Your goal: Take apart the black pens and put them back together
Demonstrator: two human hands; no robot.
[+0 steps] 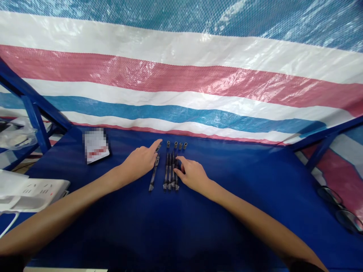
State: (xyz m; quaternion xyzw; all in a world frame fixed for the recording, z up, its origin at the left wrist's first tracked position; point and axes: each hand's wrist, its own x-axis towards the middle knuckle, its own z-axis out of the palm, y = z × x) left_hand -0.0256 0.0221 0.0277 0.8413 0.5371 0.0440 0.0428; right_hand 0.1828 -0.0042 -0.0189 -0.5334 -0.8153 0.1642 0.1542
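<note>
Several dark pens lie side by side on the blue table cover, with one more pen lying apart to their left. A row of small grey pen caps stands just beyond the pens. My left hand reaches over the separate pen with its index finger stretched toward the leftmost cap; the other fingers are curled. My right hand rests at the right side of the pen group, its fingertips touching the pens.
A white card lies at the back left. A white power strip sits at the left edge. A pair of glasses lies at the right. A striped tarp hangs behind. Blue frame bars stand at both sides.
</note>
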